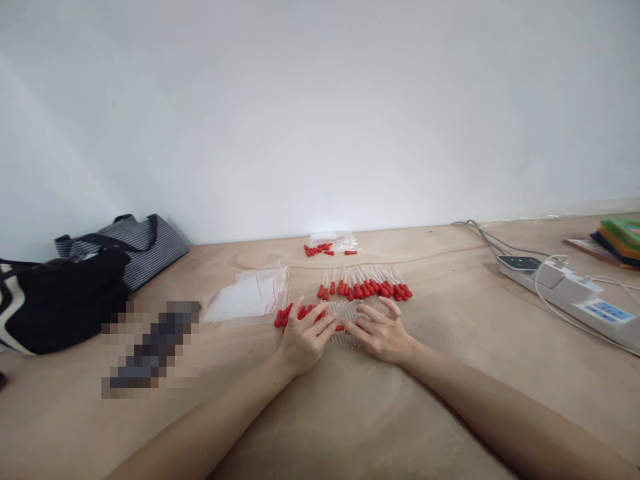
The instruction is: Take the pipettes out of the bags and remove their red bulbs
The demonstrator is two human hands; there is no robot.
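My left hand [306, 339] and my right hand [381, 335] meet over the table, their fingertips closed around a small dropper with a red rubber bulb [339, 327]. The fingers hide the rest of that dropper. Beneath and between the hands lies a row of clear thin tubes [344, 311]. Loose red bulbs [284, 316] are heaped beside and behind my left hand, partly covered by it. Just beyond my fingers, several droppers with red bulbs [370, 288] lie side by side, pale stems pointing toward the wall.
Clear zip bags [247, 293] are spread left of the bulbs. A filled bag [333, 239] with more droppers lies near the wall. Black and striped bags [65, 300] and a pixelated dark object [155, 347] are left. At right are a power strip [575, 297], cables and stacked books [620, 240].
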